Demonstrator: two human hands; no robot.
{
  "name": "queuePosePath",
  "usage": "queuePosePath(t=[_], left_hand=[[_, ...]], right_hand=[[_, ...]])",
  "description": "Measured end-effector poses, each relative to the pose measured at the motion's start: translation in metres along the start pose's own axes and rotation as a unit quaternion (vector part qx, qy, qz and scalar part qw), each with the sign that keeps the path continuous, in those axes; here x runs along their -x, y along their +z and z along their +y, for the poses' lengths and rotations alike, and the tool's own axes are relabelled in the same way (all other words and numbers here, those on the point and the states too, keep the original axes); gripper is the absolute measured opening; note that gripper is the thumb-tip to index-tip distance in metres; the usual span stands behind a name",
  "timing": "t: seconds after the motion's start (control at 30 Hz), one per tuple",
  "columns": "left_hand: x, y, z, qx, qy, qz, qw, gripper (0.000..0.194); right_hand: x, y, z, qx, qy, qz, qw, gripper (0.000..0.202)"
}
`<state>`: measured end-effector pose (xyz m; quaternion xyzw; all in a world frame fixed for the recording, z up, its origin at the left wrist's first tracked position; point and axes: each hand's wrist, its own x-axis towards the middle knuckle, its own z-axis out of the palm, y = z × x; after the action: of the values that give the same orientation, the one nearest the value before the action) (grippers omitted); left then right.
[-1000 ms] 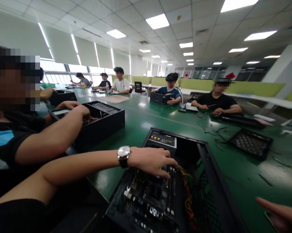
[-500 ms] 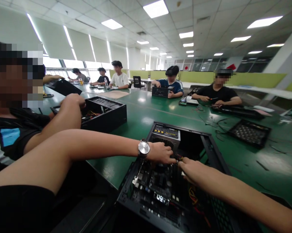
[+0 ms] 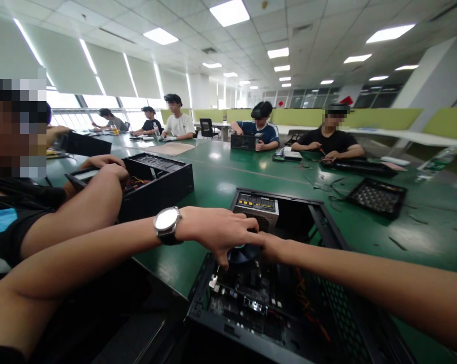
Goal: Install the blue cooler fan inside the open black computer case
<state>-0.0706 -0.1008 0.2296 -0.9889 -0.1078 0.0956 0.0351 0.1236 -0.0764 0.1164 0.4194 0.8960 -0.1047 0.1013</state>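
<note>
Open PC case (image 3: 330, 221) is seen laid flat on green table (image 3: 220, 174), open side faced up. Its long axis seems to be run approx. away from wearer, but true length can't be judged, near end being cut off by bottom edge. PSU (image 3: 256, 202) is set in far L corner, yellow-marked label turned up; red/yellow cables (image 3: 307, 308) are bunched along R side. Round dark fan (image 3: 244, 256) is mounted over mobo (image 3: 247, 293), face turned up; being round, no long axis can be given.

Fan is placed directly under L hand (image 3: 216, 230) & just L of R hand (image 3: 271, 246), PSU being just beyond. L hand, w/ watch (image 3: 167, 221) worn at wrist, is held palm down & wide, thumb parted from fingers across fan; whether fan is gripped or only touched can't be told. R hand is brought in from R, low by fan's R edge, its fingers mostly hidden; opening & hold can't be told. Fingertips of both are overlapped in view. Second case (image 3: 160, 187), well apart at L, is being worked in by co-worker's hands (image 3: 109, 164).
</note>
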Motion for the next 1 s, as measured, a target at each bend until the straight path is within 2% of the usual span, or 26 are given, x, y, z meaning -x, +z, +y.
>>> queuePosePath(t=[0.17, 0.33, 0.43, 0.53, 0.7, 0.77, 0.87, 0.93, 1.0], left_hand=[[-0.008, 0.008, 0.000, -0.029, -0.020, -0.003, 0.999, 0.083], [-0.034, 0.004, -0.003, -0.022, -0.022, 0.008, 0.999, 0.091], [-0.052, 0.006, -0.007, -0.035, -0.006, -0.006, 0.999, 0.089], [-0.065, 0.018, -0.015, -0.049, 0.003, -0.028, 0.998, 0.089], [-0.081, 0.057, -0.029, -0.059, -0.026, -0.053, 0.996, 0.086], [-0.088, 0.072, -0.031, -0.073, -0.024, -0.047, 0.996, 0.082], [-0.096, 0.084, -0.031, -0.080, -0.017, -0.033, 0.996, 0.086], [-0.099, 0.087, -0.031, -0.068, -0.013, -0.035, 0.997, 0.090], [-0.099, 0.087, -0.031, -0.050, -0.013, -0.041, 0.998, 0.090]], right_hand=[[0.005, -0.011, 0.003, 0.047, 0.010, -0.032, 0.998, 0.042], [0.041, -0.030, 0.026, 0.127, 0.062, -0.045, 0.989, 0.039], [0.059, -0.034, 0.035, 0.170, 0.080, -0.063, 0.980, 0.037], [0.065, -0.035, 0.036, 0.185, 0.064, -0.066, 0.978, 0.040], [0.073, -0.050, 0.041, 0.178, 0.034, -0.037, 0.983, 0.031], [0.081, -0.060, 0.044, 0.145, 0.020, -0.004, 0.989, 0.027], [0.102, -0.070, 0.045, 0.027, -0.009, 0.103, 0.994, 0.035], [0.125, -0.067, 0.045, -0.051, -0.019, 0.188, 0.981, 0.037], [0.153, -0.053, 0.046, -0.089, 0.001, 0.265, 0.960, 0.040]])
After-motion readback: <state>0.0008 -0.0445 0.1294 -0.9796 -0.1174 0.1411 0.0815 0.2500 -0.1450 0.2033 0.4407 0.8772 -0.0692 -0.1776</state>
